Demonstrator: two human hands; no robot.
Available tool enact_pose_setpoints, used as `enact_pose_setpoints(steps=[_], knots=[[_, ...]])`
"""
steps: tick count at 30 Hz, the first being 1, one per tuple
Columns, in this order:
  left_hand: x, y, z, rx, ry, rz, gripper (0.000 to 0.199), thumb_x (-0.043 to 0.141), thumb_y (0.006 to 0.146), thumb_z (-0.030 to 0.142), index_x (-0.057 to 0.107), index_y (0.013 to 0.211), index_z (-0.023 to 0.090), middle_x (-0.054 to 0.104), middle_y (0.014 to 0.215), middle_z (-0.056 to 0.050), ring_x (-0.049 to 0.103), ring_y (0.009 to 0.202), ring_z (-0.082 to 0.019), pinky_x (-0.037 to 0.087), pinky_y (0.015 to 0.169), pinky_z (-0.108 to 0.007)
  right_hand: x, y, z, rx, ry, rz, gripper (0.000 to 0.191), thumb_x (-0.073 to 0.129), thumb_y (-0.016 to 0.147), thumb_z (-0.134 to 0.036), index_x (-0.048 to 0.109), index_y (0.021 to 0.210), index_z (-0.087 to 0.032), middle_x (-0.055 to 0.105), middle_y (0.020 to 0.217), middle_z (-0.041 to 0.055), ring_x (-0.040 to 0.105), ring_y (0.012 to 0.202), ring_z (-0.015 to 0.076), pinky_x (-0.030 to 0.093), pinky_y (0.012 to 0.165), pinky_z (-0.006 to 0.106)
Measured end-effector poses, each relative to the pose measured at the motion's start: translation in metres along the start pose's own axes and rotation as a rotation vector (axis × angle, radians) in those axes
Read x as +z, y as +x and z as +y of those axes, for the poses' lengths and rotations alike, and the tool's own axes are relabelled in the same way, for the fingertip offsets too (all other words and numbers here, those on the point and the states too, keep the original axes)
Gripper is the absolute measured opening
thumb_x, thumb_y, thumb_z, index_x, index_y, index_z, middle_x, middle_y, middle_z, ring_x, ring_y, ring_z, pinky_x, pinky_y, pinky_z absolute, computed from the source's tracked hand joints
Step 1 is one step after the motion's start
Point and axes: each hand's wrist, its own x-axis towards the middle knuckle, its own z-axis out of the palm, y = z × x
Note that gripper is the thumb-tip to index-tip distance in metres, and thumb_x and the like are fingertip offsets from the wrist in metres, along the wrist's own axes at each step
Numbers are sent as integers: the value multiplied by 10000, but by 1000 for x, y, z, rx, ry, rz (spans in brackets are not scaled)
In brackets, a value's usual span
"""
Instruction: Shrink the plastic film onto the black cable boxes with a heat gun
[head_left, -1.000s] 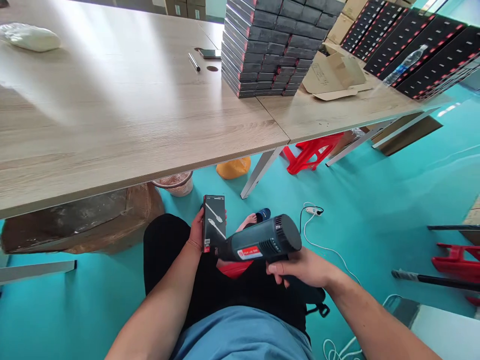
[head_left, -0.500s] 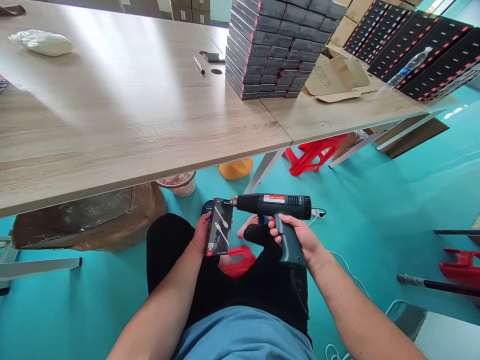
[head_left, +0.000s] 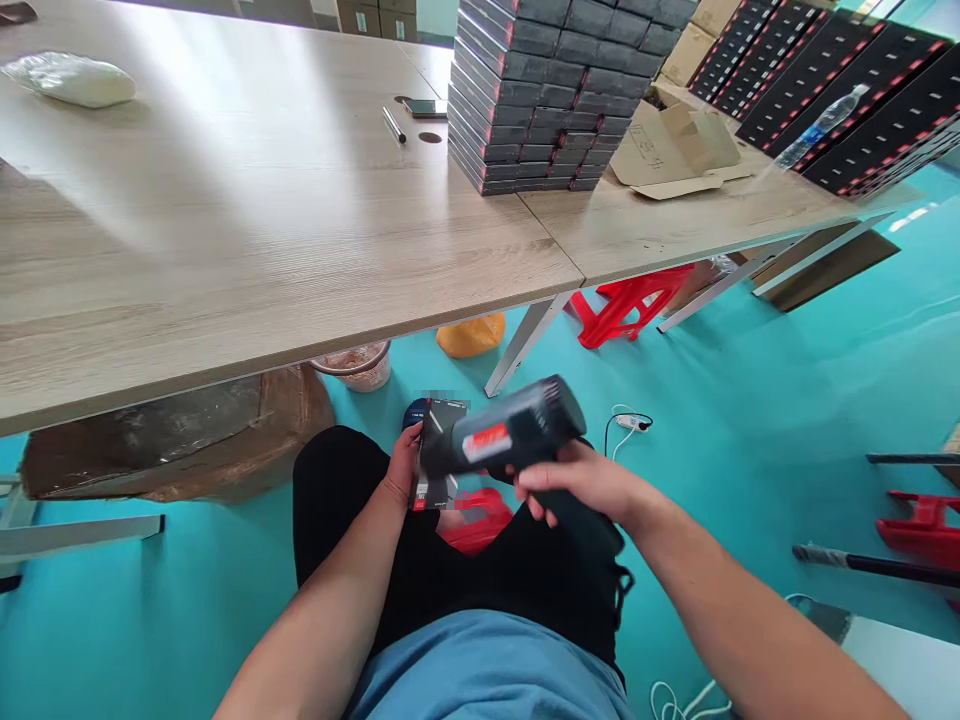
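My left hand point(head_left: 403, 462) grips the left edge of a flat black box point(head_left: 444, 415), held above my lap. In my right hand point(head_left: 570, 482) is a dark heat gun point(head_left: 517, 425) with a red and white label, my fingers wrapped round its handle. The gun is smeared by motion. Its front end points left and slightly down, over the face of the box and hiding much of it. Whether the nozzle touches the box I cannot tell.
Ahead is a wooden table point(head_left: 300, 240) bearing a tall stack of black boxes point(head_left: 555, 100), an opened carton point(head_left: 675, 150), a pen point(head_left: 394, 125) and a phone point(head_left: 425, 108). Below are a waste basket point(head_left: 364, 370), a yellow bag point(head_left: 471, 335), a red stool point(head_left: 630, 300) and a power strip point(head_left: 632, 423).
The heat gun has swung from level to tilted, its front end dropping across the box and its rear rising. My right hand has shifted left. My left hand and the box stay put.
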Motion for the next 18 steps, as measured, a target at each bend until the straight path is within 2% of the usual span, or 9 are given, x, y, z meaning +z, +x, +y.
enact_pose_setpoints(steps=[2, 3, 7, 11, 15, 18], knots=[[0, 1, 1, 23, 5, 57, 396, 574, 899, 371, 744, 1116, 86, 754, 708, -97, 725, 619, -279, 601, 644, -387, 4, -7, -7, 11, -246, -79, 170, 829, 730, -267, 725, 809, -158, 676, 630, 17, 626, 550, 171, 521, 481, 262], [1, 1, 1, 20, 15, 64, 394, 568, 904, 377, 746, 1116, 97, 751, 700, -90, 724, 614, -278, 602, 636, -387, 5, -8, -10, -5, -293, -52, 164, 819, 735, -286, 716, 781, -166, 661, 605, 8, 614, 547, 167, 519, 497, 269], [7, -1, 0, -38, 16, -50, 482, 509, 926, 428, 726, 1197, 94, 780, 830, -141, 766, 802, -334, 627, 731, -450, 12, 3, -29, -170, -249, 199, 178, 733, 797, -330, 678, 727, -176, 678, 627, 31, 631, 606, 171, 520, 563, 276], [11, -4, 0, -1, 0, -92, 532, 504, 918, 413, 690, 1268, 57, 785, 1014, -199, 763, 946, -358, 622, 845, -489, 14, 15, -42, -195, -257, 168, 128, 737, 760, -268, 650, 724, -182, 724, 712, 66, 663, 643, 198, 503, 536, 278], [7, -3, 1, 37, -37, -134, 572, 535, 896, 412, 667, 1295, 25, 772, 1086, -225, 752, 991, -373, 603, 900, -525, -1, 17, -33, -178, -299, 279, 108, 720, 750, -262, 666, 713, -177, 685, 625, 42, 635, 599, 180, 499, 509, 262], [4, 0, 2, 25, -35, -60, 555, 543, 897, 428, 691, 1257, 32, 783, 1003, -212, 756, 974, -380, 606, 885, -526, -12, 6, -14, -122, -323, 188, 128, 736, 747, -292, 721, 778, -168, 717, 676, 44, 611, 588, 169, 514, 507, 270]])
